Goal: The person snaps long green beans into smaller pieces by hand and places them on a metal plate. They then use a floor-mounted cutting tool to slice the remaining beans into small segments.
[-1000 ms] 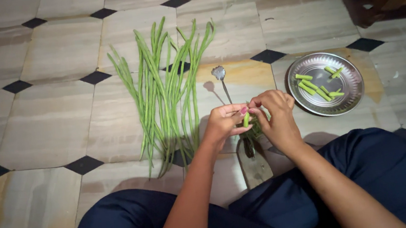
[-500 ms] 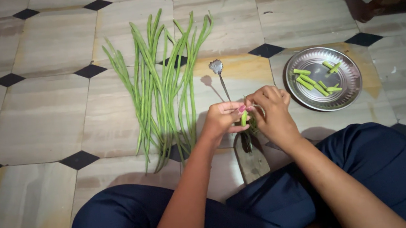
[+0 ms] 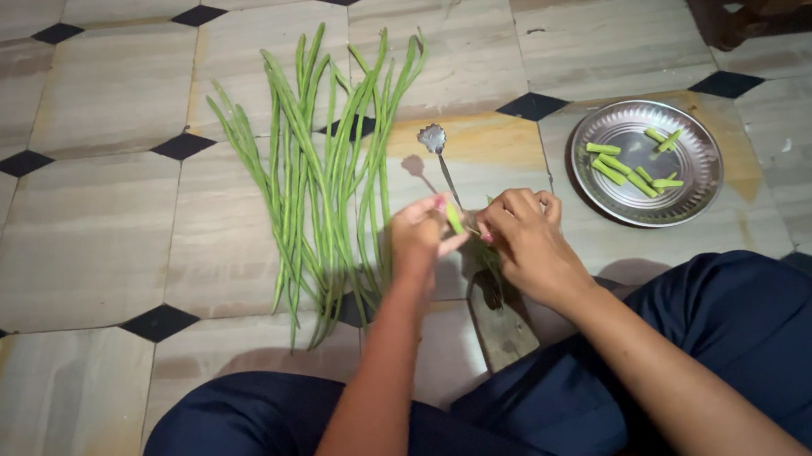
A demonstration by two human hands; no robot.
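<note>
I sit cross-legged on a tiled floor. My left hand (image 3: 419, 240) pinches a short green bean piece (image 3: 453, 217) against the upright blade (image 3: 444, 169) of a floor-standing cutter whose wooden base (image 3: 502, 320) lies by my legs. My right hand (image 3: 526, 242) grips the rest of the same long bean (image 3: 490, 254) on the blade's other side, the bean trailing down under the hand. Several long green beans (image 3: 320, 177) lie side by side on the floor just left of my hands.
A round steel plate (image 3: 699, 189) with several cut bean pieces (image 3: 631, 169) sits on the floor to the right. Dark wooden furniture legs (image 3: 754, 0) stand at the top right. My knees in dark blue trousers (image 3: 748, 323) fill the bottom.
Both hands stay at the blade; the left hand now holds a short piece slightly apart from the right. The view has shifted a little.
</note>
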